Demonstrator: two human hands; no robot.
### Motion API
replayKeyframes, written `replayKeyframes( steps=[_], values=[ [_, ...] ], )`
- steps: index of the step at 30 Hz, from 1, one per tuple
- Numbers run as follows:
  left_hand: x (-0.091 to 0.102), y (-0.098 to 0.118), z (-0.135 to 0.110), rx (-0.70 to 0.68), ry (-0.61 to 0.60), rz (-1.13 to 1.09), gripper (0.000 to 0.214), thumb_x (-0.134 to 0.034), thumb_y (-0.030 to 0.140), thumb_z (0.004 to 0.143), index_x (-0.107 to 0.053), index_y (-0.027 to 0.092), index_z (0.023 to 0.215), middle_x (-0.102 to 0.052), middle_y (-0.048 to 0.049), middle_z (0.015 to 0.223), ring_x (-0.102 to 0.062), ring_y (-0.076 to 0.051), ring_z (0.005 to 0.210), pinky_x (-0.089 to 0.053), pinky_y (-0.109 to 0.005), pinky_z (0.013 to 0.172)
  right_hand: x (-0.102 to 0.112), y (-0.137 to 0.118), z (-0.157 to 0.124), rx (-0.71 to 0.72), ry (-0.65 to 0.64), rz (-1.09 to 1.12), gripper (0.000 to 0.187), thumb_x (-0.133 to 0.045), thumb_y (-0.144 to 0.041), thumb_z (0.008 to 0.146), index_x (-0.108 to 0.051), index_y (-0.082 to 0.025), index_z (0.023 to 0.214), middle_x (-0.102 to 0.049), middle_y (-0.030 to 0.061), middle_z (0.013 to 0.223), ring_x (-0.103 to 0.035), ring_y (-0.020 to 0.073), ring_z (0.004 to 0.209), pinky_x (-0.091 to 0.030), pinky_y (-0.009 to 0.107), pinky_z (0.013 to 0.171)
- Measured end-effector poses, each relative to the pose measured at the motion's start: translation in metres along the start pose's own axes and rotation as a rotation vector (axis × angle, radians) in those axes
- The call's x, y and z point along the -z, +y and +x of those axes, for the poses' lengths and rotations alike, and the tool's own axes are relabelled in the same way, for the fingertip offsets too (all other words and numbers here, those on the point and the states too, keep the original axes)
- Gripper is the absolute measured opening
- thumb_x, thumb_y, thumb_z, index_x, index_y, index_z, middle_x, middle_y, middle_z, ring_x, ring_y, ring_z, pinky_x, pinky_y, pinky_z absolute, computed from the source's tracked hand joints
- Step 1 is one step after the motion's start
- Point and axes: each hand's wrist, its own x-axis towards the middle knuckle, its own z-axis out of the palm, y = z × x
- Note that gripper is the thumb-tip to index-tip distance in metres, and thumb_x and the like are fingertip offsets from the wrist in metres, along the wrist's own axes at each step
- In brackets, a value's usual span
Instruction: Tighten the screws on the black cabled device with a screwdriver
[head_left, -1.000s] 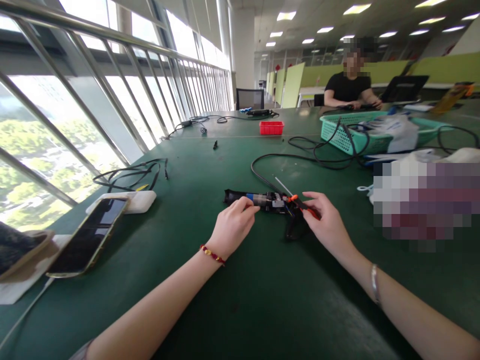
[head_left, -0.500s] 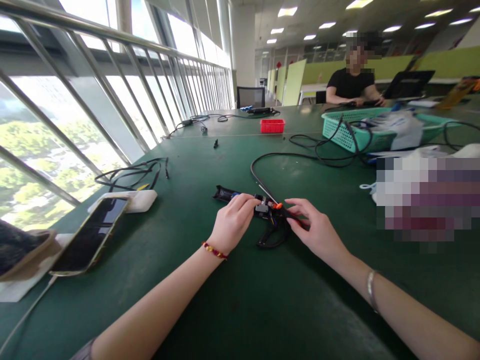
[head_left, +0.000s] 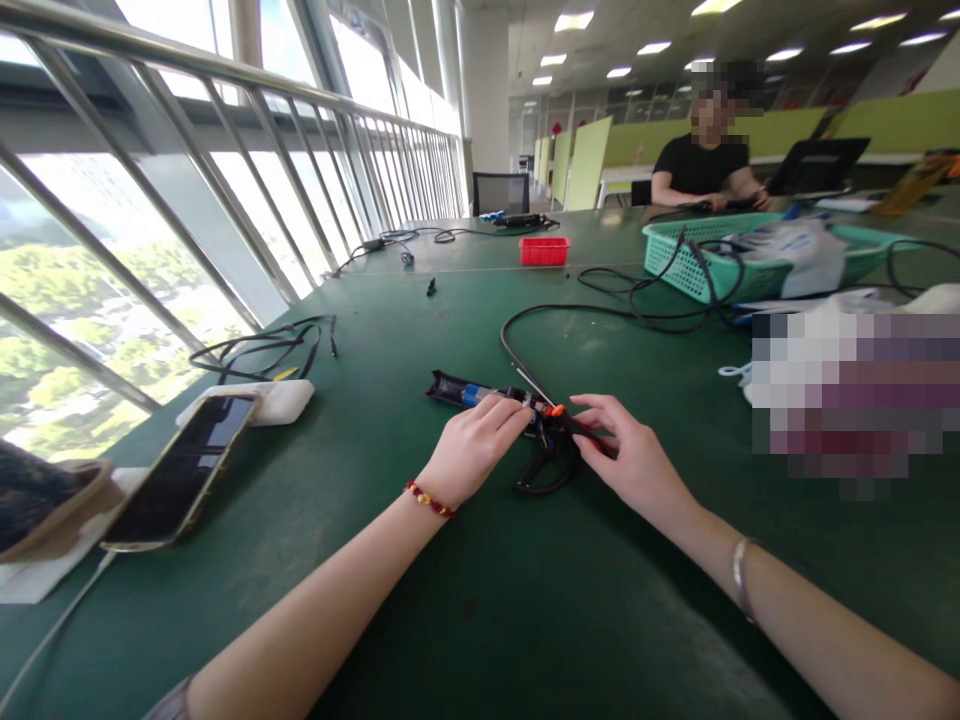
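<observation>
A black handheld electric device [head_left: 457, 388] with an opened casing lies on the green table, showing a blue cylindrical part and thin wires inside. Its black curved handle loop [head_left: 536, 485] rests toward me. My left hand [head_left: 480, 440] reaches over the middle of the device, fingertips pinched together at its inner parts; anything small between them is hidden. My right hand [head_left: 626, 450] has thumb and fingers around the black-and-red handle of what looks like a screwdriver [head_left: 556, 411], with an orange collar and a thin silver shaft pointing up-left across the device.
A black cable [head_left: 517, 325] runs to a green basket [head_left: 675, 265] of bagged items. Farther back are a red tray [head_left: 544, 252] and a seated person [head_left: 705, 165]. At left lie a phone [head_left: 184, 470], a white block [head_left: 289, 402] and coiled cables [head_left: 255, 345]; a blurred patch covers the right.
My left hand has shifted slightly to the right along the device, uncovering more of the blue part. My right hand stays almost in place.
</observation>
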Motion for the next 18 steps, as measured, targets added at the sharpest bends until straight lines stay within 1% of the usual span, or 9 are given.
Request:
replayKeyframes(
  steps=[2,3,6,8,10,13,15,18],
  values=[
    [0.003,0.001,0.000,0.037,-0.019,-0.026,0.027,-0.037,0.014,0.095,-0.061,0.016,0.107,-0.069,-0.0057,0.101,-0.064,-0.015,0.090,-0.054,-0.025,0.076,0.000,0.000,0.001,0.006,0.004,-0.005,0.036,-0.054,-0.021,0.082,-0.051,-0.021,0.117,-0.066,0.0041,0.094,-0.064,0.0189,0.093,-0.052,0.038,0.088],
    [0.005,0.002,0.000,0.078,-0.026,-0.043,0.026,-0.039,0.014,0.094,-0.062,0.017,0.107,-0.069,-0.0048,0.102,-0.064,-0.015,0.091,-0.054,-0.025,0.078,0.000,0.000,0.001,0.010,0.005,-0.010,0.036,-0.053,-0.021,0.082,-0.051,-0.021,0.118,-0.066,0.0042,0.094,-0.064,0.0188,0.093,-0.051,0.038,0.089],
    [0.015,0.004,0.000,0.293,-0.078,-0.061,0.026,-0.043,0.011,0.089,-0.063,0.019,0.103,-0.068,-0.0027,0.104,-0.063,-0.014,0.095,-0.053,-0.023,0.079,0.000,0.000,0.001,0.025,0.009,-0.064,0.035,-0.053,-0.020,0.081,-0.053,-0.021,0.116,-0.066,0.0046,0.095,-0.064,0.0191,0.092,-0.050,0.038,0.089],
    [0.021,0.005,0.001,0.457,-0.164,-0.023,0.024,-0.045,0.011,0.087,-0.065,0.020,0.098,-0.067,-0.0022,0.101,-0.064,-0.015,0.093,-0.053,-0.023,0.074,0.001,0.000,0.001,0.043,0.029,-0.156,0.032,-0.054,-0.021,0.080,-0.055,-0.021,0.112,-0.065,0.0051,0.094,-0.062,0.0202,0.090,-0.050,0.039,0.086],
    [0.023,0.006,0.002,0.553,-0.272,0.010,0.019,-0.048,0.014,0.086,-0.065,0.020,0.093,-0.068,-0.0023,0.097,-0.064,-0.017,0.090,-0.053,-0.025,0.071,0.002,-0.001,0.001,0.057,0.053,-0.278,0.028,-0.056,-0.023,0.079,-0.058,-0.020,0.107,-0.063,0.0049,0.087,-0.060,0.0210,0.083,-0.049,0.038,0.079],
    [0.022,0.008,0.003,0.570,-0.413,0.010,0.015,-0.051,0.023,0.087,-0.066,0.019,0.091,-0.067,-0.0036,0.095,-0.063,-0.019,0.091,-0.052,-0.028,0.074,0.004,-0.002,0.002,0.038,0.042,-0.437,0.021,-0.058,-0.029,0.078,-0.062,-0.018,0.096,-0.057,0.0035,0.076,-0.055,0.0209,0.072,-0.046,0.037,0.068],
    [0.021,0.012,0.004,0.581,-0.479,0.013,0.015,-0.054,0.025,0.086,-0.066,0.018,0.092,-0.067,-0.0046,0.096,-0.063,-0.021,0.092,-0.051,-0.029,0.076,0.006,-0.003,0.002,0.023,0.010,-0.495,0.016,-0.057,-0.031,0.080,-0.063,-0.018,0.088,-0.057,0.0034,0.074,-0.054,0.0211,0.072,-0.044,0.036,0.067],
    [0.022,0.016,0.008,0.622,-0.548,0.019,0.015,-0.053,0.021,0.087,-0.067,0.018,0.089,-0.066,-0.0047,0.096,-0.062,-0.020,0.092,-0.050,-0.029,0.077,0.007,-0.005,0.003,0.022,-0.020,-0.512,0.016,-0.054,-0.032,0.082,-0.062,-0.019,0.077,-0.057,0.0030,0.072,-0.054,0.0208,0.072,-0.042,0.035,0.068]
  ],
)
